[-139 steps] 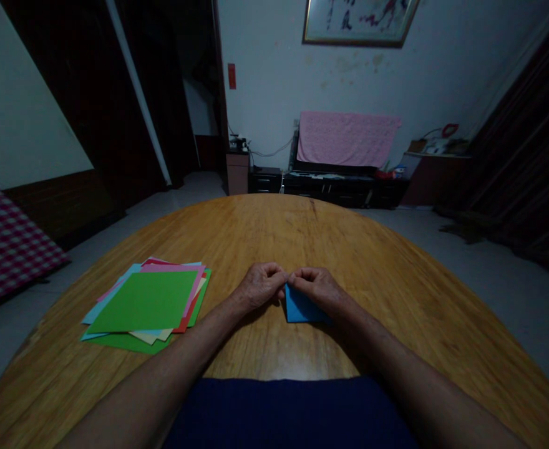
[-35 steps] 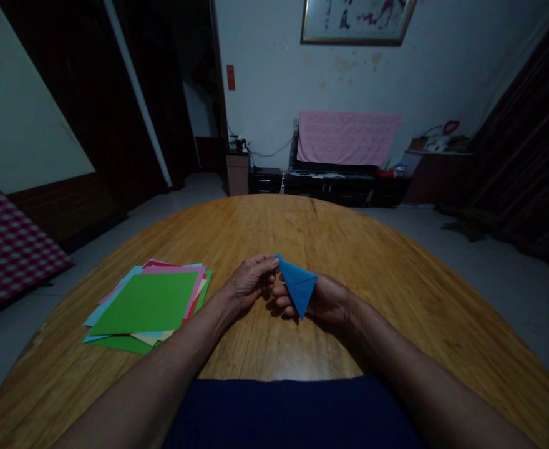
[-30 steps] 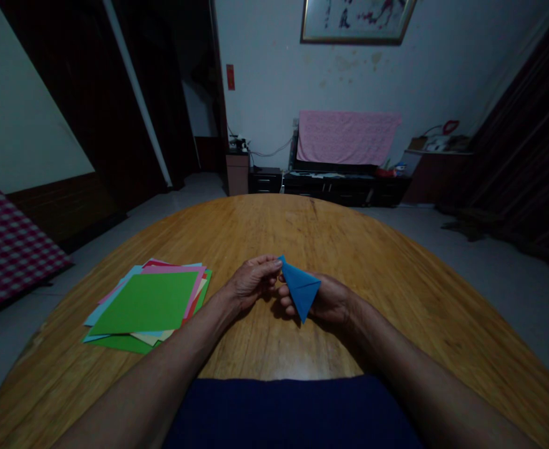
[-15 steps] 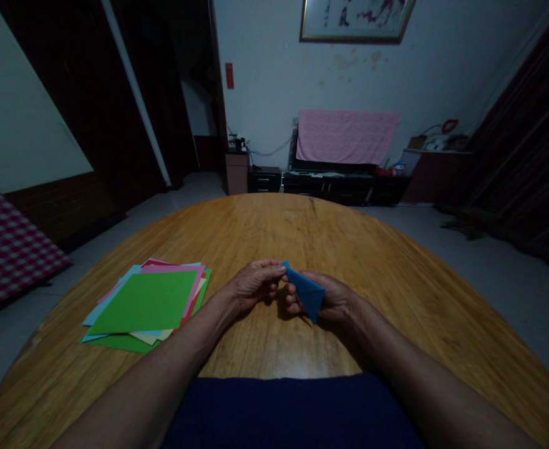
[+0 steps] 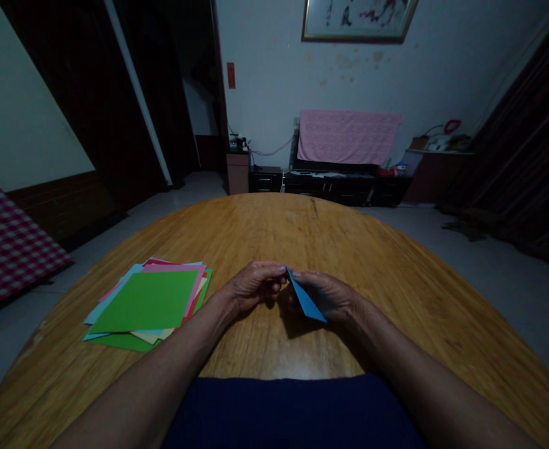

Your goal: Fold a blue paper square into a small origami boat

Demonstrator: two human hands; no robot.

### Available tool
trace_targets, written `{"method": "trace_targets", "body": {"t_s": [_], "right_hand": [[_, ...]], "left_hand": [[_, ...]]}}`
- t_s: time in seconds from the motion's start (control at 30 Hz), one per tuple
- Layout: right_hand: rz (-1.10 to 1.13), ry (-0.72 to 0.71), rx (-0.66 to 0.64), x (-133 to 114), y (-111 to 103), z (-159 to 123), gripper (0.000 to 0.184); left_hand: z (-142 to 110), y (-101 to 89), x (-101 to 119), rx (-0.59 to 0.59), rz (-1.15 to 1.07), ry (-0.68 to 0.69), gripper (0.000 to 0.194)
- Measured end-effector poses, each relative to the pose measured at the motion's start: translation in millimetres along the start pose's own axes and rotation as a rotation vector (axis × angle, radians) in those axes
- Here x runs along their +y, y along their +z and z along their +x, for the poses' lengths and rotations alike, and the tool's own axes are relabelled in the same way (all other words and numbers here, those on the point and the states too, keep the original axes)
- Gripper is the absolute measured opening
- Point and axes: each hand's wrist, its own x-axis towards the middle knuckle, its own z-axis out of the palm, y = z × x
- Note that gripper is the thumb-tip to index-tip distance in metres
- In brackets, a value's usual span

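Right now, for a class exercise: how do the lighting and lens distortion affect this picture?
Head view: dim room, the wooden table bowed by wide-angle distortion, a shadow under the right hand, the blue folded paper fairly sharp.

Bare left forearm (image 5: 162, 362) and right forearm (image 5: 410, 374), bare left hand (image 5: 256, 287) and right hand (image 5: 325, 296), plus a dark top (image 5: 291, 415) along the bottom of the shot, probably navy, tough to tell in this dim light.
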Motion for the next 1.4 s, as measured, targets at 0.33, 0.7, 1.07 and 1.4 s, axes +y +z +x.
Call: {"method": "trace_targets", "body": {"t_s": [0.33,0.7,1.07,1.4], "right_hand": [[-0.145,-0.042,0.049,-1,7,0,0.024],[-0.138,-0.055,0.055,2,-2,4,0.023],[-0.164,-0.049,0.125,1,-10,5,0.019],[-0.309,-0.088,0.169,4,-10,7,0.025]], "left_hand": [[-1,3.7,1,0.027,0.082,-0.05,0.019],[2,-0.4,-4,0.029,0.076,-0.029,0.017],[4,7.1,-2,0.135,0.093,-0.038,0.019],[6,12.7,-4,0.205,0.102,-0.016,0.01]]}}
